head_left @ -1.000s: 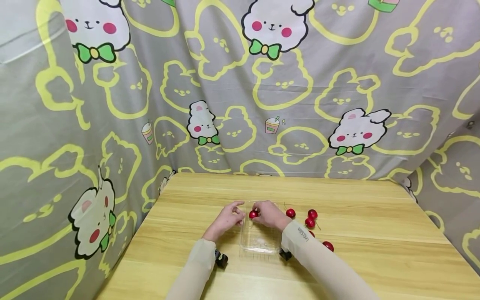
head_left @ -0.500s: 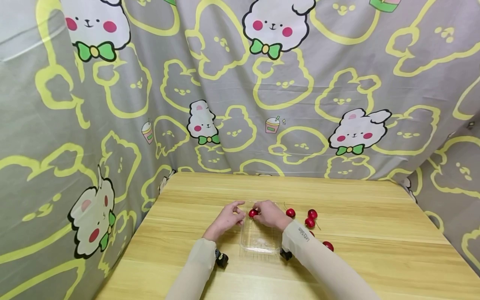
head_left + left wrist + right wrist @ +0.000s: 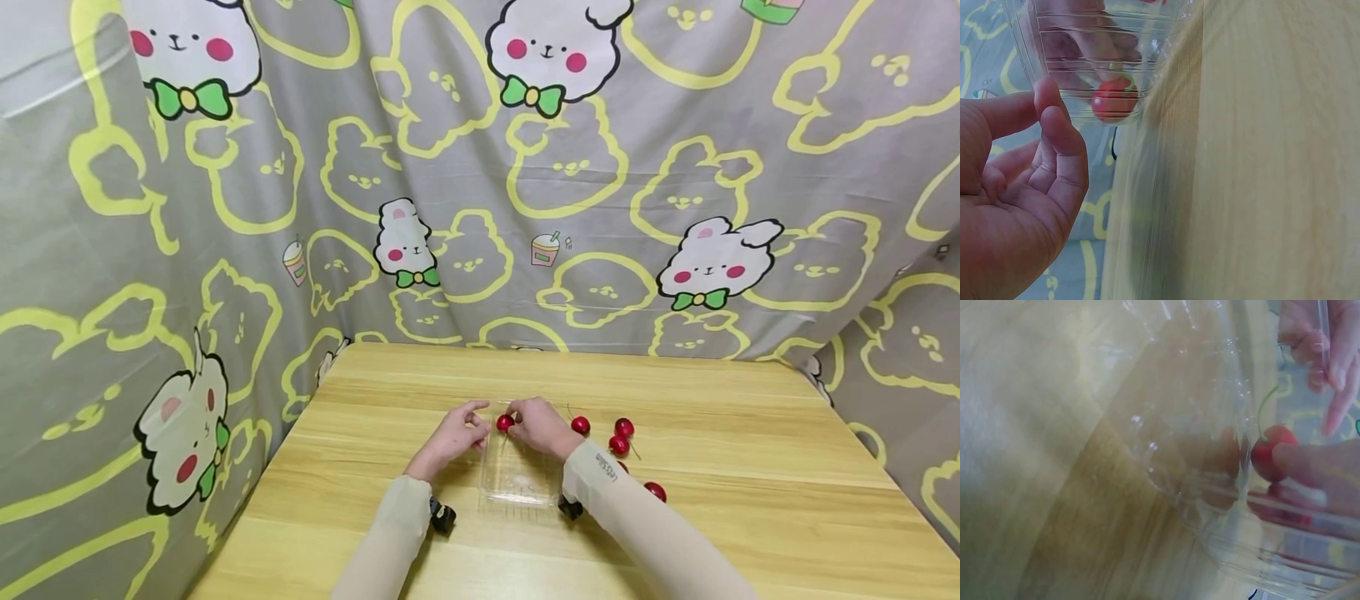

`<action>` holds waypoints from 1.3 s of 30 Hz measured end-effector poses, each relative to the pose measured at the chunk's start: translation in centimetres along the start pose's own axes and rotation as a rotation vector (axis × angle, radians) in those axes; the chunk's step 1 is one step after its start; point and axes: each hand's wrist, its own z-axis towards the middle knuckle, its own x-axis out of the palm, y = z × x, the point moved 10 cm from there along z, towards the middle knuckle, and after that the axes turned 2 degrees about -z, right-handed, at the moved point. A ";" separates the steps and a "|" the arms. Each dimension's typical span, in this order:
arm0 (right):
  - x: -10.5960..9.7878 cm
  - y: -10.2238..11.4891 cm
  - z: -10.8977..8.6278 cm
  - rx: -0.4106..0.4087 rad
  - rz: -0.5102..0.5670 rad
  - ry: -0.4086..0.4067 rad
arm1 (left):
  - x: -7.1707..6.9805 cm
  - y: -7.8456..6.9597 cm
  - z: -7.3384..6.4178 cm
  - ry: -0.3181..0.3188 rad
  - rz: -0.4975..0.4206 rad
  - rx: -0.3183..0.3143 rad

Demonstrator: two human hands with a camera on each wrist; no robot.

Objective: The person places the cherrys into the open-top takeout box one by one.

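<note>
A clear plastic box sits open-topped on the table. My right hand reaches into its far left corner and holds a red cherry between thumb and fingers. A green stem rises from this cherry in the right wrist view. At the box's left wall is my left hand, its index finger extended and the other fingers loosely bent. Through the box's ridged wall, the left wrist view shows the same cherry beyond my left fingertips; exact contact with the wall is hard to tell.
Several more cherries lie right of the box: one by itself, two touching, one nearer the front, and one partly behind my right sleeve. A patterned grey curtain hangs behind and beside the wooden table.
The cherry in my right hand has shifted very slightly toward the box's far left corner. My left hand and the loose cherries stay put.
</note>
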 end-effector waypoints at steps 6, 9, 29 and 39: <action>0.0 -0.1 0.2 -0.010 -0.019 -0.016 | 0.1 -0.1 0.0 0.000 0.000 -0.004; 0.0 0.0 0.1 -0.019 -0.021 -0.020 | 0.1 -0.2 -0.1 0.000 -0.001 -0.004; -3.2 0.2 -1.1 -0.034 0.095 -0.020 | -0.1 -0.4 0.0 -0.021 -0.007 -0.021; -6.3 -0.5 -3.1 -0.057 0.166 0.009 | 0.2 -2.3 -1.1 0.002 -0.023 -0.008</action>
